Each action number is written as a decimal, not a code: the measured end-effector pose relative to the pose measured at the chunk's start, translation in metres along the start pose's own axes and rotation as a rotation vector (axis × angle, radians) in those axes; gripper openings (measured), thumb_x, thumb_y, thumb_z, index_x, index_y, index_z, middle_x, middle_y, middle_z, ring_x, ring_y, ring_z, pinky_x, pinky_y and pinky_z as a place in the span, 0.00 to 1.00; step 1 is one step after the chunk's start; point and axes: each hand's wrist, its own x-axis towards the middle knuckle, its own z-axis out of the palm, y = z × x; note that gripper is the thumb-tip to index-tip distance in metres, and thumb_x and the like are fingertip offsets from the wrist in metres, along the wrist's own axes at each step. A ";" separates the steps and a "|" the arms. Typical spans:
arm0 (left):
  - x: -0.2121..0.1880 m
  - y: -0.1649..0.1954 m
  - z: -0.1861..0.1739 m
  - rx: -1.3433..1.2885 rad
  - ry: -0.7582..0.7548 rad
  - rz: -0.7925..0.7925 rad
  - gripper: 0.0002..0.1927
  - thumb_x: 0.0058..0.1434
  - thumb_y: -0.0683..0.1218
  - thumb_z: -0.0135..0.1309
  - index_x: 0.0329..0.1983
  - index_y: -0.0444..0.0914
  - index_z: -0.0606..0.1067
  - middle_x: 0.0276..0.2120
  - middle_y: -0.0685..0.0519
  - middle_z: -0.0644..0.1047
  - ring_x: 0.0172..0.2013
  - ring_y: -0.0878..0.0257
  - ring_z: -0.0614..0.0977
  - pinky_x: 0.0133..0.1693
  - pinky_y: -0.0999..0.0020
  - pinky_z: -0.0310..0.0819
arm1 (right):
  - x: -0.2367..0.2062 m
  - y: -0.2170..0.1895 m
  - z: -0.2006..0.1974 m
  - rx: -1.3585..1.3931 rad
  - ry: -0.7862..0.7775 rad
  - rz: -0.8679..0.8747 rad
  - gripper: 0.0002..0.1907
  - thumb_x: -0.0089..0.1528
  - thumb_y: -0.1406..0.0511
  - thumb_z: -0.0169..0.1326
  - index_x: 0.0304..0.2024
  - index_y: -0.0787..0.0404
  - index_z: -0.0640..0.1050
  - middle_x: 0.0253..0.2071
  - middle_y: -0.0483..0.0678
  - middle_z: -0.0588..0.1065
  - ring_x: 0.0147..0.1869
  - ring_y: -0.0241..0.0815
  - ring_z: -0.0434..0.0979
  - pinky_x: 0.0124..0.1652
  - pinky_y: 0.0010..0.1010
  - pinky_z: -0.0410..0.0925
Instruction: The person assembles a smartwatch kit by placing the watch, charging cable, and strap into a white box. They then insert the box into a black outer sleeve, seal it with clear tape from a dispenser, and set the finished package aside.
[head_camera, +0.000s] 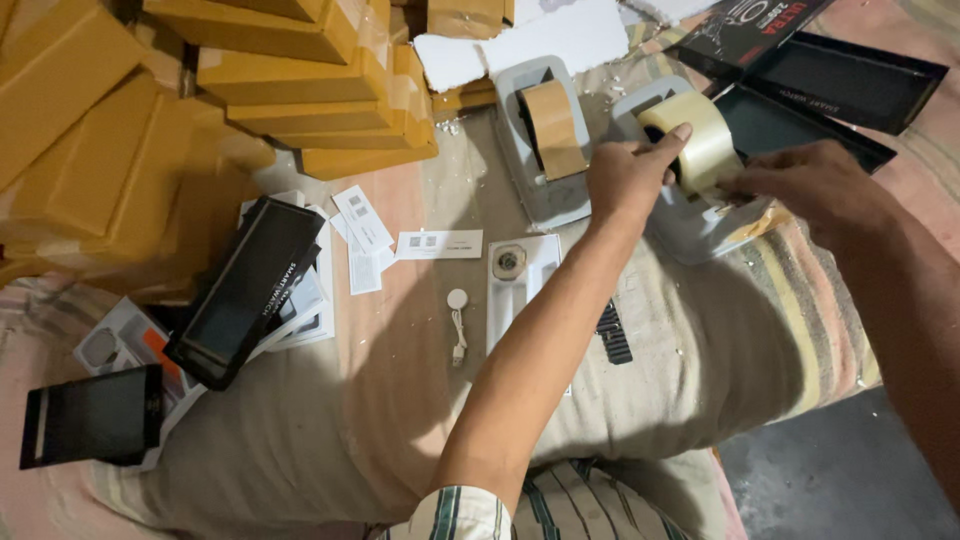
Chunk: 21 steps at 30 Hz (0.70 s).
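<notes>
**Both hands on clear tape dispenser**

Left hand (625, 175) grips the clear tape roll (703, 140), thumb across its top. Right hand (815, 185) pinches the tape end at the front of the grey dispenser (690, 225), fingers closed together. Second dispenser with brown tape (552, 130) sits just left of the left hand. White tray with watch face (510, 262) lies below the left hand, cardboard boxes (300, 85) far left.

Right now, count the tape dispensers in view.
2. One with brown tape stands left of the hands; one with clear tape sits under the left hand and right hand.
</notes>
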 end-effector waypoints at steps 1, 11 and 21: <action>0.003 -0.004 -0.001 -0.045 -0.019 -0.003 0.27 0.52 0.63 0.65 0.21 0.32 0.84 0.15 0.54 0.78 0.19 0.67 0.78 0.26 0.68 0.70 | -0.003 -0.005 0.002 0.010 0.013 0.010 0.21 0.59 0.56 0.66 0.47 0.63 0.85 0.42 0.55 0.82 0.45 0.49 0.78 0.45 0.40 0.67; -0.008 -0.019 -0.005 -0.112 -0.092 0.141 0.20 0.52 0.56 0.68 0.33 0.33 0.85 0.23 0.55 0.83 0.25 0.70 0.81 0.31 0.71 0.74 | -0.067 -0.049 -0.018 -0.148 0.079 -0.020 0.17 0.68 0.60 0.58 0.50 0.67 0.83 0.38 0.60 0.81 0.34 0.47 0.79 0.33 0.39 0.70; -0.028 -0.026 0.000 -0.098 -0.110 0.123 0.18 0.62 0.53 0.61 0.43 0.32 0.83 0.22 0.52 0.81 0.23 0.69 0.80 0.28 0.70 0.72 | -0.078 -0.005 -0.025 0.156 0.080 -0.050 0.27 0.68 0.66 0.59 0.62 0.79 0.69 0.35 0.64 0.77 0.33 0.49 0.80 0.35 0.39 0.76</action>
